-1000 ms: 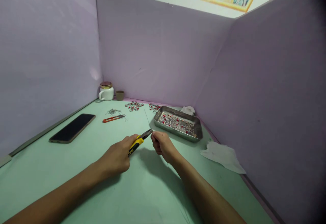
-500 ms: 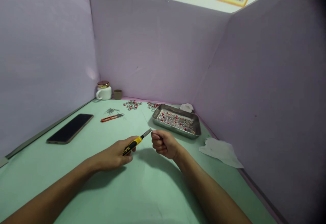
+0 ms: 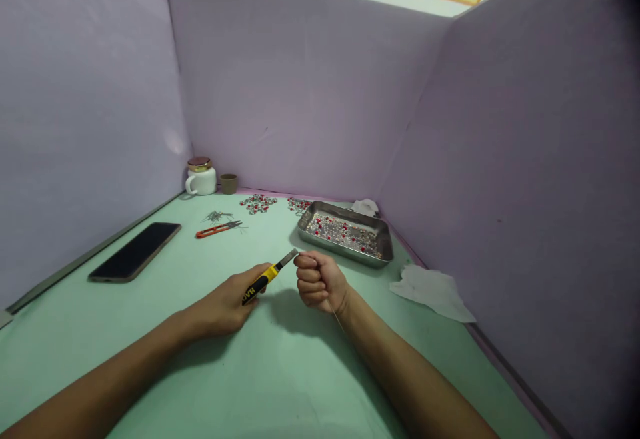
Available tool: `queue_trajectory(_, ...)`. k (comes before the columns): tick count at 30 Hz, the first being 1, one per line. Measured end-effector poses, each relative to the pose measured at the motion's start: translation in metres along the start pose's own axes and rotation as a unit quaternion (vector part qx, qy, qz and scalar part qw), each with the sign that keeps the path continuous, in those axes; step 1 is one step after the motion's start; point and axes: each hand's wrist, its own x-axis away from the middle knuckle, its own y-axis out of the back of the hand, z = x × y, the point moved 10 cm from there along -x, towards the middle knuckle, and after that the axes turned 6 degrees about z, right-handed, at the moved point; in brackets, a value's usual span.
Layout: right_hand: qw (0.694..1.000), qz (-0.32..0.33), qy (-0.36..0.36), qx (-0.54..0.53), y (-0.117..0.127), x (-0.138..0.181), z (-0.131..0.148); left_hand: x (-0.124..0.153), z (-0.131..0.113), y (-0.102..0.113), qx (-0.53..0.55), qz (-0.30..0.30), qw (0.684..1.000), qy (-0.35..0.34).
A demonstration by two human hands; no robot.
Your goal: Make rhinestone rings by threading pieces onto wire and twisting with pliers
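My left hand [image 3: 227,302] is closed round the yellow-and-black handles of a pair of pliers [image 3: 267,274], whose metal jaws point up and right. My right hand [image 3: 319,281] is a fist just right of the jaws. It grips a thin wire [image 3: 338,321] that trails down past the wrist, and the wire's top end meets the plier tips. Both hands hover over the pale green table [image 3: 280,372], a little in front of a metal tray [image 3: 373,258] of small red and silver beads.
A dark phone [image 3: 135,251] lies at left. Orange thread snips [image 3: 216,230], a pile of pins [image 3: 218,216] and bead clusters [image 3: 257,203] lie further back. A white lidded mug [image 3: 201,178] and small cup [image 3: 229,183] stand in the corner. Crumpled tissue [image 3: 433,285] lies at right. Purple panels enclose the table.
My right hand turned from a palm-down pinch into an upright fist on the wire. The plier jaws closed and the handles came together. The view drifted slightly.
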Motion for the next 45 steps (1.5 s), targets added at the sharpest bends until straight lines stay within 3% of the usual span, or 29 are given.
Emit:
queue_trajectory(3, 0.978, -0.14, 0.07, 0.136, 0.019, 0.004, 0.017, 0.0, 0.007, 0.0, 0.017, -0.014, 0.999, 0.037)
queue_trajectory(5, 0.926, -0.241, 0.145, 0.252, 0.029, 0.015, 0.038, 0.001, 0.013, 0.002, 0.031, -0.02, 0.998, 0.059)
queue_trajectory(7, 0.871, -0.302, 0.197, 0.334, 0.033, 0.027, 0.055, 0.001, 0.019, 0.004, 0.036, -0.026, 0.996, 0.077)
queue_trajectory(12, 0.812, -0.339, 0.241, 0.41, 0.032, 0.042, 0.075, 0.001, 0.021, 0.007, 0.022, -0.021, 0.996, 0.085)
queue_trajectory(21, 0.704, -0.359, 0.235, 0.566, 0.02, 0.036, 0.07, 0.0, 0.011, 0.008, 0.007, -0.025, 0.997, 0.073)
queue_trajectory(26, 0.709, -0.345, 0.248, 0.563, 0.015, 0.038, 0.07, 0.001, 0.006, 0.008, 0.014, -0.021, 0.998, 0.063)
queue_trajectory(32, 0.767, -0.339, 0.222, 0.497, 0.022, 0.036, 0.066, 0.0, 0.012, 0.004, 0.05, 0.003, 0.996, 0.072)
queue_trajectory(34, 0.747, -0.348, 0.235, 0.515, 0.018, 0.039, 0.069, 0.0, 0.015, 0.0, 0.086, 0.025, 0.993, 0.082)
queue_trajectory(37, 0.674, -0.345, 0.261, 0.599, 0.003, 0.042, 0.074, 0.001, 0.014, -0.005, 0.129, 0.057, 0.986, 0.087)
queue_trajectory(39, 0.656, -0.34, 0.262, 0.621, -0.001, 0.043, 0.074, 0.002, 0.013, -0.005, 0.132, 0.06, 0.985, 0.092)
queue_trajectory(41, 0.674, -0.334, 0.253, 0.609, 0.002, 0.041, 0.073, 0.002, 0.012, -0.004, 0.125, 0.058, 0.986, 0.095)
queue_trajectory(45, 0.738, -0.328, 0.232, 0.542, 0.014, 0.037, 0.07, 0.002, 0.008, -0.003, 0.118, 0.056, 0.988, 0.085)
